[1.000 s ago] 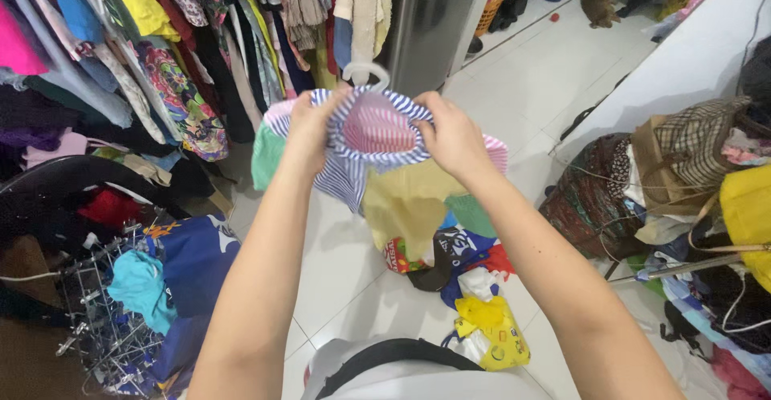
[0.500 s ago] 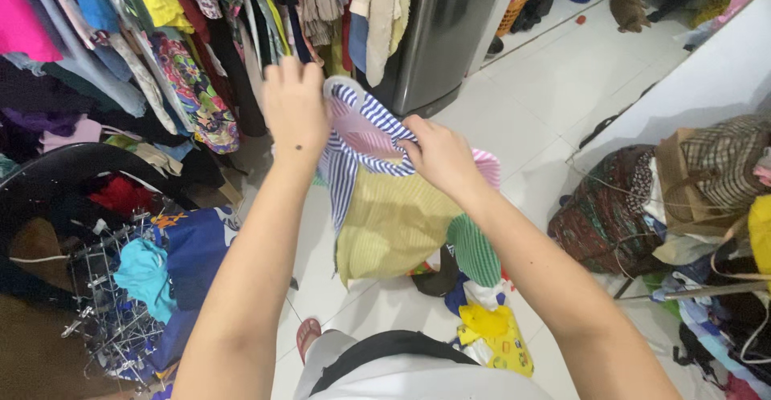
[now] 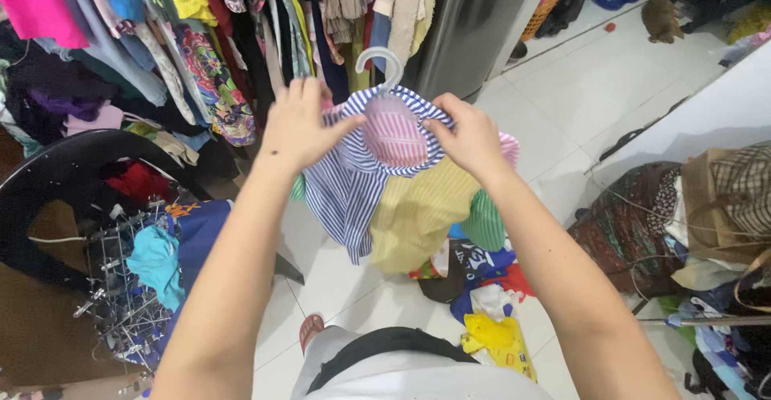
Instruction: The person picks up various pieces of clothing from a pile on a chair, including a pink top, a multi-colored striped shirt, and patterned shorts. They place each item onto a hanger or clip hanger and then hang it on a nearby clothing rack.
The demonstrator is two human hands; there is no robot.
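I hold up a small multicoloured striped shirt (image 3: 393, 183) with blue-white, pink, yellow and green panels. It hangs on a white plastic hanger (image 3: 379, 64) whose hook sticks up through the collar. My left hand (image 3: 301, 127) grips the left side of the collar and shoulder. My right hand (image 3: 470, 139) grips the right side of the collar. The shirt's body hangs down freely between my forearms.
A crowded rack of hanging clothes (image 3: 185, 38) fills the upper left. A steel cylinder (image 3: 470, 22) stands behind the shirt. A tangle of wire hangers (image 3: 120, 295) lies low left. Loose clothes and a yellow bag (image 3: 498, 340) lie on the white tiled floor; bags (image 3: 723, 207) pile up at right.
The shirt was tilted and bunched half a second ago; now it hangs level and the white hanger hook shows above the collar. My left hand dropped from above onto the collar's left side.
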